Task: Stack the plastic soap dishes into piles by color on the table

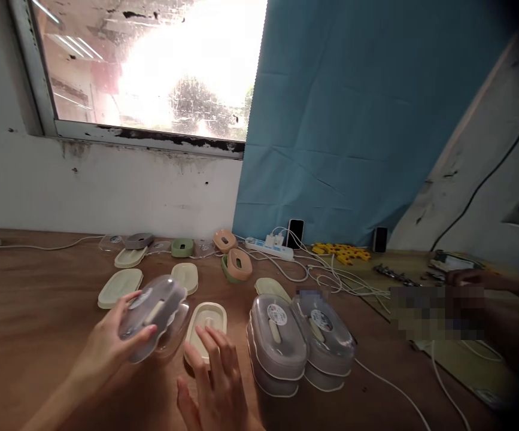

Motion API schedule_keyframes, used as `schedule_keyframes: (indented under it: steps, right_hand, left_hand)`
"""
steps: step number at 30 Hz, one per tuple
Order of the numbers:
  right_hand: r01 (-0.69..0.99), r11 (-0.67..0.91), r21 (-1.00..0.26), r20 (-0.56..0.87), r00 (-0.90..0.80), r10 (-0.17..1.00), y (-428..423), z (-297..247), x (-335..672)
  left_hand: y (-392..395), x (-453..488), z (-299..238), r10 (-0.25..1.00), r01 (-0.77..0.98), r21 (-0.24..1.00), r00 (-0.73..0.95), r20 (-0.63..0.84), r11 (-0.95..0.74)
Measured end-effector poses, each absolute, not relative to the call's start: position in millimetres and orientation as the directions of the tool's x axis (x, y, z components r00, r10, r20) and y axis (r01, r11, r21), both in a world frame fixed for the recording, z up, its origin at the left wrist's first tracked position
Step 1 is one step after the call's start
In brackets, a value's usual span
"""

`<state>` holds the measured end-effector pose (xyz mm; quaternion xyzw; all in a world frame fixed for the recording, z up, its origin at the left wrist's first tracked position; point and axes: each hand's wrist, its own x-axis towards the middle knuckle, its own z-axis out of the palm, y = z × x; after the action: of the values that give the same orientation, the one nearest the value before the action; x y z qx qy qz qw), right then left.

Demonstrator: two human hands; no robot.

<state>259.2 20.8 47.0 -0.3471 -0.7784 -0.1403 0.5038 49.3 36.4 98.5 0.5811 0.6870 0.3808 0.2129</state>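
Note:
My left hand (pixel 111 335) grips a clear, see-through oval plastic lid (pixel 158 305) with a cream handle strip, holding it tilted above the table. Just behind it on the wood lies another clear plastic piece (pixel 176 329). My right hand (pixel 218 371) is open, its fingers stretched over a shallow cream oval tray (pixel 205 317); whether the fingertips touch it I cannot tell. To the right stand two stacks of clear lidded oval boxes (pixel 279 335), (pixel 326 335), each with a round label and a cream handle strip on top.
More cream oval pieces (pixel 120 287) lie to the left. Green (pixel 182 247), peach (pixel 239 263) and grey (pixel 139 240) oval pieces sit farther back. A white power strip (pixel 268 246), cables and phones (pixel 295 233) are near the wall. Another person's arm (pixel 497 299) reaches in at right.

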Motion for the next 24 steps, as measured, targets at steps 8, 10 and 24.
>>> schedule_keyframes:
  steps: [8, 10, 24]
  right_hand:
    - [0.785, 0.614, -0.085, 0.912, -0.187, 0.366, -8, 46, 347]
    - [0.836, 0.537, -0.117, 0.915, -0.119, 0.386, -12, 55, 371]
    - [0.956, 0.248, -0.159, 0.339, -0.183, 0.923, 75, 168, 428]
  left_hand:
    - [111, 146, 114, 0.993, 0.875, 0.482, -0.022, 0.113, -0.035]
    - [130, 164, 110, 0.996, 0.909, 0.417, -0.017, 0.084, -0.020]
    - [142, 204, 92, 0.993, 0.963, 0.264, 0.020, 0.118, -0.051]
